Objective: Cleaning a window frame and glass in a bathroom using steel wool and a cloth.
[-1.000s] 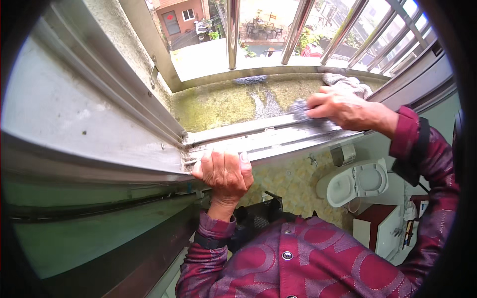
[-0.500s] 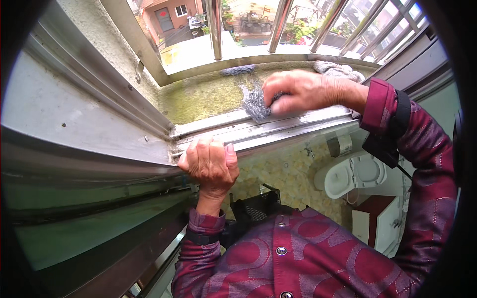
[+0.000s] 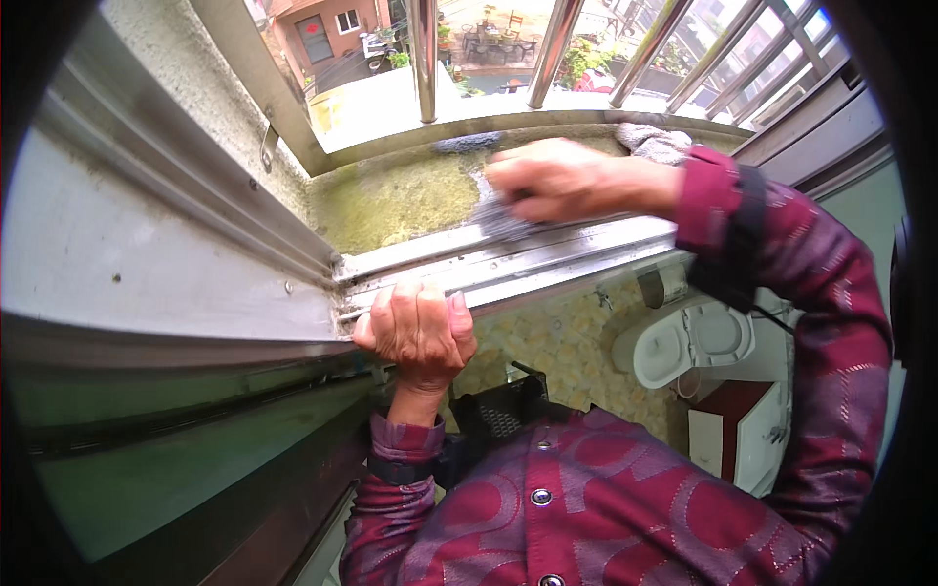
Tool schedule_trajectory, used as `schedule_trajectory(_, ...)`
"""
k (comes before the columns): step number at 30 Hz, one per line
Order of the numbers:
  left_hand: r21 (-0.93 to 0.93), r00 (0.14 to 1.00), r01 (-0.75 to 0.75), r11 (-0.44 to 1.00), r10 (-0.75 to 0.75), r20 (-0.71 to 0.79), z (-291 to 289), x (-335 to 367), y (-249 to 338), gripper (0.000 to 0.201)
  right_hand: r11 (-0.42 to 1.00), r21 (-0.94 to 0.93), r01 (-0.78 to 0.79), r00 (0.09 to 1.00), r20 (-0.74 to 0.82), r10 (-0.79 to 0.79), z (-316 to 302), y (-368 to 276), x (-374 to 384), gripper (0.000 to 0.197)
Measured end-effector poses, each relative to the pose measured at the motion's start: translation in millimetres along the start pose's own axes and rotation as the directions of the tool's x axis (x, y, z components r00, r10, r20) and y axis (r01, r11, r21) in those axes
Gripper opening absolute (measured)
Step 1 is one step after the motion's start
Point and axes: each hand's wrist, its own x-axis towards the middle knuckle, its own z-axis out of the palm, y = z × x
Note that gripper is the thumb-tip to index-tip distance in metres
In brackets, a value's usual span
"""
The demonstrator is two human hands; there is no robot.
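My right hand (image 3: 555, 180), smeared by motion, is closed on a grey steel wool scrubber (image 3: 500, 219). The scrubber presses along the inner edge of the window sill (image 3: 391, 207), where mossy, stained concrete meets the metal window track (image 3: 547, 244). With its fingers bent over the near edge of that track, my left hand (image 3: 418, 332) grips the frame close to its left corner. Behind my right wrist a crumpled grey rag (image 3: 655, 143) lies on the sill. A bluish-grey patch (image 3: 467, 143) shows by the outer edge; I cannot tell what it is.
Upright metal bars (image 3: 424, 59) stand beyond the sill, with a yard far below. A sliding window panel (image 3: 176, 234) fills the left side. Below me are a toilet (image 3: 674, 350), a red and white cabinet (image 3: 718, 425) and a black perforated object (image 3: 498, 408).
My right hand has shifted slightly left with the scrubber, which is now more blurred. My left hand keeps its hold on the track edge. The view has tilted a little.
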Motion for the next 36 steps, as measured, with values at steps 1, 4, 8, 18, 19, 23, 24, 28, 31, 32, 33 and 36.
schedule_trajectory(1,-0.014,1.0,-0.006,1.0,0.006,0.0,3,1,0,0.019,0.987,0.002,0.159,0.981,-0.115,-0.158,18,-2,27,0.011)
schedule_trajectory(4,-0.025,1.0,0.002,1.0,-0.003,-0.007,2,0,-1,0.02,0.955,-0.006,0.298,0.95,-0.101,-0.297,33,-27,88,0.01)
schedule_trajectory(8,-0.006,1.0,0.02,1.0,-0.02,0.013,0,-10,-10,0.022,0.938,-0.125,0.323,0.941,-0.063,-0.332,17,1,46,0.009)
schedule_trajectory(18,-0.078,1.0,0.03,0.996,-0.03,0.007,0,4,2,0.02,0.959,0.086,0.27,0.959,-0.112,-0.26,29,-47,110,0.012)
schedule_trajectory(19,-0.06,1.0,0.029,0.998,-0.029,-0.001,-1,1,-2,0.02,0.978,0.04,0.205,0.978,-0.058,-0.202,28,-44,101,0.012)
schedule_trajectory(23,0.021,1.0,0.03,0.999,-0.03,-0.003,-1,-7,-3,0.02,1.0,-0.024,0.012,0.983,0.183,-0.008,5,-14,53,0.011)
schedule_trajectory(24,0.057,1.0,0.023,0.998,-0.023,-0.003,-2,-7,-1,0.02,0.996,0.07,-0.05,0.996,0.084,0.044,9,-18,45,0.012)
schedule_trajectory(28,0.0,0.999,-0.019,1.0,0.019,-0.034,2,0,2,0.023,0.989,0.036,0.141,0.981,-0.141,-0.135,33,-55,105,0.015)
schedule_trajectory(31,0.015,0.998,-0.025,1.0,0.026,-0.054,1,-2,-3,0.022,0.998,0.029,0.051,0.998,0.036,-0.052,22,-55,100,0.016)
schedule_trajectory(32,0.02,0.998,-0.023,1.0,0.024,-0.06,1,-4,-5,0.021,0.996,-0.06,0.068,0.995,0.075,-0.064,10,-48,85,0.017)
schedule_trajectory(33,0.035,0.998,-0.03,0.999,0.032,-0.05,-2,-6,-7,0.021,0.997,-0.073,-0.03,0.978,0.203,0.045,0,-40,72,0.017)
schedule_trajectory(36,0.066,0.998,-0.026,0.997,0.029,-0.047,2,-4,0,0.021,0.992,-0.087,-0.095,0.979,0.17,0.109,-2,-43,66,0.018)
